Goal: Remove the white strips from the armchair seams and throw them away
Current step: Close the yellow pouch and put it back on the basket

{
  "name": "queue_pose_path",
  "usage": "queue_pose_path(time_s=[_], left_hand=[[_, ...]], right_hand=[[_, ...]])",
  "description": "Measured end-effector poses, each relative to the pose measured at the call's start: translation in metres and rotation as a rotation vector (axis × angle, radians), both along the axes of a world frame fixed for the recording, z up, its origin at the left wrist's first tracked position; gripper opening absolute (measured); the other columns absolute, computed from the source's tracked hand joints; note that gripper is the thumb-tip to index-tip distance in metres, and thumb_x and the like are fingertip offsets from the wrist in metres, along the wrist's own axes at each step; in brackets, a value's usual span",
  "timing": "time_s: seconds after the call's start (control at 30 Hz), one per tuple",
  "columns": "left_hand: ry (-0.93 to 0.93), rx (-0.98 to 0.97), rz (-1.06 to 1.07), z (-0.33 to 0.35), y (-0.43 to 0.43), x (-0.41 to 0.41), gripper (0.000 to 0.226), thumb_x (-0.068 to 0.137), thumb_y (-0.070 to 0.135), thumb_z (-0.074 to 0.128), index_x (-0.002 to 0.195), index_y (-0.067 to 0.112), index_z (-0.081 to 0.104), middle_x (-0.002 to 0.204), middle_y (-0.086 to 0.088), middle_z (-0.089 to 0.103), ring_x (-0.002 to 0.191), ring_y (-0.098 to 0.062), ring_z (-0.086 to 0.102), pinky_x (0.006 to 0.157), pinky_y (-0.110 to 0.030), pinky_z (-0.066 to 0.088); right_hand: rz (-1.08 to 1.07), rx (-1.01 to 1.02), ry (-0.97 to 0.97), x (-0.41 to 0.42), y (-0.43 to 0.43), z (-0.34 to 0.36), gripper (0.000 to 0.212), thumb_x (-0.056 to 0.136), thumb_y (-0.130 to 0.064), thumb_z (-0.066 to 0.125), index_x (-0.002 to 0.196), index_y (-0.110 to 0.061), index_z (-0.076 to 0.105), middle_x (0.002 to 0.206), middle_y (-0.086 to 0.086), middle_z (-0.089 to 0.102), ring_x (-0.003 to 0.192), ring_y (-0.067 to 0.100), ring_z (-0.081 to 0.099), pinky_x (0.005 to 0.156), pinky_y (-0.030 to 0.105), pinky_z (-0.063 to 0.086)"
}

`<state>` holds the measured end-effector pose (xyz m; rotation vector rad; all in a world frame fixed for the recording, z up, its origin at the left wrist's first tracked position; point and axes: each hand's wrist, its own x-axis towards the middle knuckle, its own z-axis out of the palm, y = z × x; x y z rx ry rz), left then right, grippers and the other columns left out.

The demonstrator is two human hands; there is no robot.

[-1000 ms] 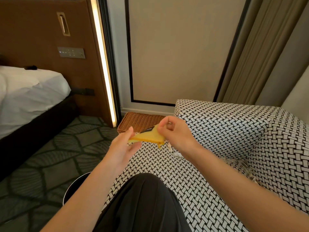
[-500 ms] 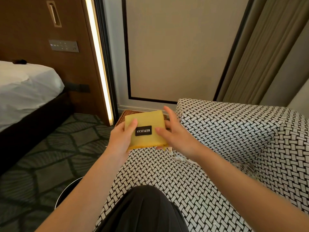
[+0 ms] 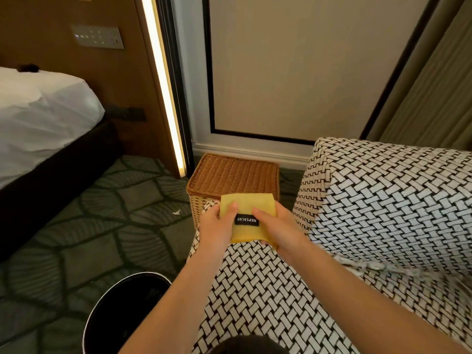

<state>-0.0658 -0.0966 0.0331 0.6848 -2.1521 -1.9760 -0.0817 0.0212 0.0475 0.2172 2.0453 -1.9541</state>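
White frayed strips [image 3: 370, 266] lie along the seat seam of the black-and-white woven armchair [image 3: 383, 200], at 4 o'clock from the hands. A round black bin [image 3: 122, 315] sits at 7 o'clock, its inside too dark to read. The left hand [image 3: 217, 227] and right hand [image 3: 279, 232] both pinch a folded yellow cloth [image 3: 246, 209], thumbs on top. A closed brown wicker basket [image 3: 235, 175] stands beyond at 12 o'clock.

The floor [image 3: 102, 226] carries a bed [image 3: 38, 118], a wicker basket [image 3: 233, 175] at the wall, a black bin [image 3: 122, 310], the armchair [image 3: 383, 200] and one white scrap [image 3: 176, 212] near the basket.
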Motion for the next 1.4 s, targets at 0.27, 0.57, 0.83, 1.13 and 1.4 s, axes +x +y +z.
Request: queue_pose_path(time_s=[0.27,0.57,0.83,1.13,1.4], left_hand=[[-0.056,-0.164,0.030,-0.090,-0.003,-0.050,0.028,0.092,0.030,0.054,0.115,0.015,0.060,0.098,0.004,0.065,0.081,-0.003,0.057,0.070,-0.022,0.049],[0.094,-0.495,-0.018,-0.123,-0.020,-0.123,0.034,0.092,0.034,0.050,0.125,0.031,0.052,0.108,0.017,0.062,0.105,-0.006,0.056,0.100,-0.036,0.042],[0.109,-0.488,0.149,-0.125,-0.017,-0.141,0.030,0.093,0.029,0.048,0.123,0.032,0.049,0.106,0.024,0.053,0.111,-0.006,0.051,0.095,-0.029,0.044],[0.166,-0.514,0.161,-0.126,-0.017,-0.141,0.014,0.094,0.030,0.048,0.105,0.032,0.056,0.085,0.026,0.050,0.089,0.005,0.051,0.095,-0.032,0.044],[0.116,-0.663,0.091,-0.127,-0.018,-0.139,0.012,0.095,0.031,0.047,0.100,0.034,0.057,0.086,0.024,0.052,0.073,0.014,0.039,0.091,-0.018,0.028]], right_hand=[[-0.091,0.095,-0.079,-0.062,-0.011,-0.076,0.041,0.087,-0.010,0.058,0.125,-0.020,0.045,0.111,0.005,0.055,0.092,0.019,0.059,0.055,0.023,0.049],[-0.233,0.081,0.023,-0.157,-0.032,-0.112,0.025,0.091,-0.009,0.053,0.114,-0.016,0.051,0.100,0.003,0.058,0.075,0.012,0.060,0.053,0.019,0.048],[-0.359,-0.070,-0.015,-0.237,-0.060,-0.146,0.035,0.091,0.002,0.046,0.122,-0.015,0.047,0.093,0.001,0.051,0.072,0.013,0.056,0.057,0.021,0.052],[-0.350,-0.265,-0.166,-0.283,-0.065,-0.177,0.047,0.091,0.014,0.037,0.134,-0.003,0.041,0.130,0.018,0.050,0.117,0.030,0.052,0.085,0.030,0.051],[-0.084,0.710,0.038,-0.259,-0.063,-0.177,0.029,0.093,-0.011,0.044,0.120,-0.004,0.055,0.124,0.016,0.056,0.113,0.032,0.053,0.095,0.035,0.044]])
